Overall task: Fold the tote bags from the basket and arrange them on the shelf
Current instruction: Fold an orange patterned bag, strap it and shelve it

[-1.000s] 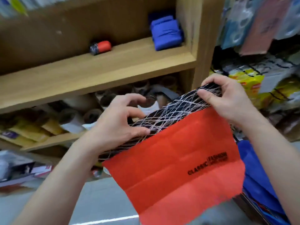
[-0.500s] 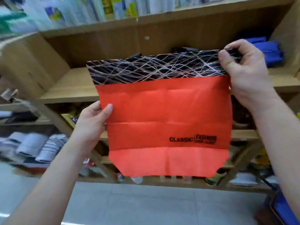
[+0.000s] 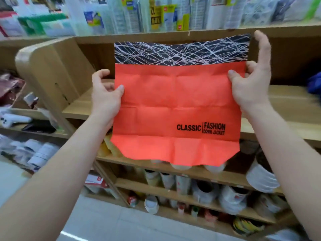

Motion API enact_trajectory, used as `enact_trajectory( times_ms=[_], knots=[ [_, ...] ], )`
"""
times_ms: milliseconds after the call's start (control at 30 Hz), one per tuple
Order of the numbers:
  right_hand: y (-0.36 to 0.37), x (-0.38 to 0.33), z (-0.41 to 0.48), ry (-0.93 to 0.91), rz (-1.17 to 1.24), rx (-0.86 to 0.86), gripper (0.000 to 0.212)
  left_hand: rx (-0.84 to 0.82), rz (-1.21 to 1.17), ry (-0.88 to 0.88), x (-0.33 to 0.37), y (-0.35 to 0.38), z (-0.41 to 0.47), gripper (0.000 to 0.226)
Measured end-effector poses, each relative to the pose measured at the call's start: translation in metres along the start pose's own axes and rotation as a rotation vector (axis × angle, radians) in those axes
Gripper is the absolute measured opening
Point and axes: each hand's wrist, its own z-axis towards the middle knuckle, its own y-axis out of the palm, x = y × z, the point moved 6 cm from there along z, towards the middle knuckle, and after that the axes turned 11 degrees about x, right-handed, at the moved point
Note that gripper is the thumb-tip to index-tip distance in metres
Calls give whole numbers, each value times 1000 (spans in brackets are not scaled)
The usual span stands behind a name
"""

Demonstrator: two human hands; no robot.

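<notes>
A: Whereabouts, the flat orange fabric tote bag (image 3: 173, 101) with the black line-patterned top band?
B: Held up, spread, in front of the light wooden shelf (image 3: 286, 103).
A: Gripped how?
B: Pinched at the left edge by the left hand (image 3: 106, 96), at the right edge by the right hand (image 3: 250, 87), thumbs in front.
</notes>
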Motion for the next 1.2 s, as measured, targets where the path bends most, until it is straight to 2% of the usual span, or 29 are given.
enact_trajectory(
  times_ms=[67,100,133,167,233,267,300,333,433,467,500,533,600,633,667,700,767,833,867,933,967,1000,1100,1133,1200],
  knots=[
    [21,11,12,-28,7,45,77,20,249,292,11,-1,7,55],
    [31,18,15,-30,5,56,76,-49,307,432,17,1,6,53],
    [42,24,19,-33,1,59,76,-206,322,486,16,7,4,47],
    [52,28,21,-38,-12,51,75,-435,337,453,10,14,-3,44],
    [71,35,22,-50,-60,9,74,-888,519,367,-18,22,-26,68],
    [80,38,21,-50,-101,-42,75,-1007,664,400,-33,22,-33,82],
    [90,42,19,-39,-167,-117,76,-1021,761,447,-44,20,-33,88],
    [99,49,17,-20,-289,-207,79,-999,786,472,-50,19,-29,83],
    [108,55,7,-65,-789,-355,83,-914,720,472,-46,20,-14,65],
    [109,46,4,-127,-787,-382,80,-898,735,508,-42,22,-9,62],
    [111,37,-1,-161,-686,-467,76,-881,770,547,-39,23,-6,58],
    [113,27,-8,-131,-513,-618,73,-866,809,570,-37,23,-2,51],
    [112,12,-36,76,-238,-1043,71,-834,843,574,-32,23,6,36],
    [109,8,-54,124,-252,-1234,71,-829,855,560,-30,22,12,31],
    [104,8,-66,126,-320,-1338,69,-843,851,526,-29,20,18,22],
    [99,14,-75,121,-381,-1347,60,-868,815,458,-30,17,27,12],
    [95,21,-77,216,-322,-1129,37,-912,647,218,-39,9,44,6],
    [90,24,-76,338,-244,-910,40,-822,452,-10,-55,3,56,15],
    [89,24,-78,393,-220,-834,41,-724,370,-54,-62,2,60,13],
    [88,27,-80,432,-200,-680,27,-514,268,1,-72,1,63,14],
    [88,28,-81,405,-205,-597,12,-440,233,50,-76,1,62,24],
    [89,28,-81,366,-246,-528,12,-392,213,99,-78,1,61,34],
    [90,27,-83,169,-411,-454,55,-372,219,289,-79,3,64,49],
    [92,24,-84,96,-448,-478,60,-402,247,356,-78,5,64,47],
    [98,25,-88,-20,-530,-553,55,-495,333,537,-77,12,62,38]
  ],
)
